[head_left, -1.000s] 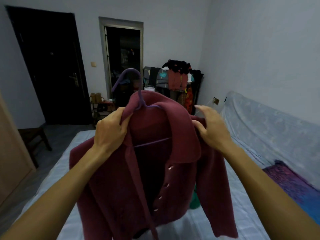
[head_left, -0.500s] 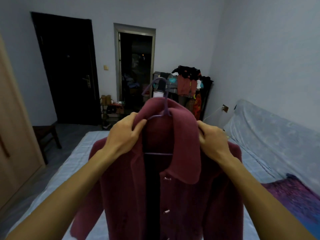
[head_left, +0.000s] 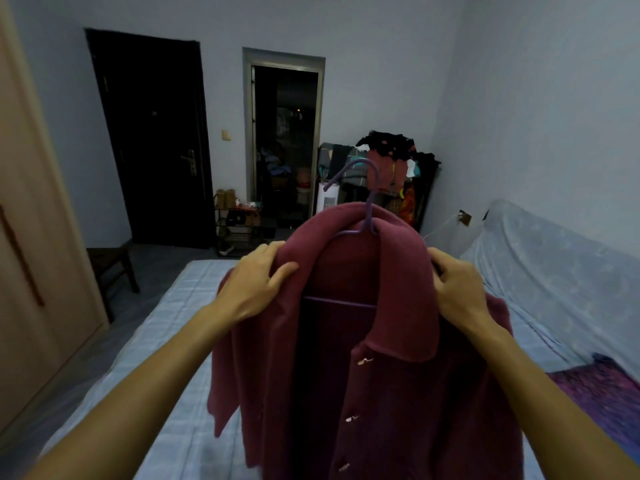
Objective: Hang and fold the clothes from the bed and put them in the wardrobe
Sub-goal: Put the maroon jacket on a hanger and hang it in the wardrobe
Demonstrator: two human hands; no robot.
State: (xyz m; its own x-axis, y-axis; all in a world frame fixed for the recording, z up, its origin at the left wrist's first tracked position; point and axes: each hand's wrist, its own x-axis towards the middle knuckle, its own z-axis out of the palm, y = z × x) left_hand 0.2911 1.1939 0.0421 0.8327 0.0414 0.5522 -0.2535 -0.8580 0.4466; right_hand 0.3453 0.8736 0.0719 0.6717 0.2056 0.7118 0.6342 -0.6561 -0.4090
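Head view: you're holding a maroon button-front jacket (head_left: 398, 393) up over the bed (head_left: 180, 306), already on a purple hanger (head_left: 369, 202).

- Your left hand (head_left: 258, 280) grips the collar at the left shoulder. The thumb is on the front and the fingers curl over the top, so their tips are hidden behind the fabric.
- Your right hand (head_left: 457, 285) is clenched on the jacket's right shoulder edge. I can't tell whether it also pinches the hanger underneath.
- Only the hanger's hook, neck and crossbar show. Its shoulder arms are buried under the collar.
- The jacket front hangs open, dark inside, and three buttons are visible. The hem is cut off by the bottom of the frame. The left sleeve hangs free, while the right one is mostly behind your forearm.
- The wardrobe (head_left: 34, 237) sits at the left edge and is cropped. Only a closed door panel with a long handle shows.
- The room is dim, so detail is poor. A clothes pile on a rack (head_left: 391, 161) stands in the far corner, its items too murky to separate.
- There is a dark closed door (head_left: 156, 133) and beside it an open doorway (head_left: 284, 133) with unreadable clutter inside.
- A purple blanket (head_left: 595, 393) lies on the bed at right, partly hidden by your right arm.
- A dark stool (head_left: 110, 268) stands on the floor between the bed and the wardrobe.
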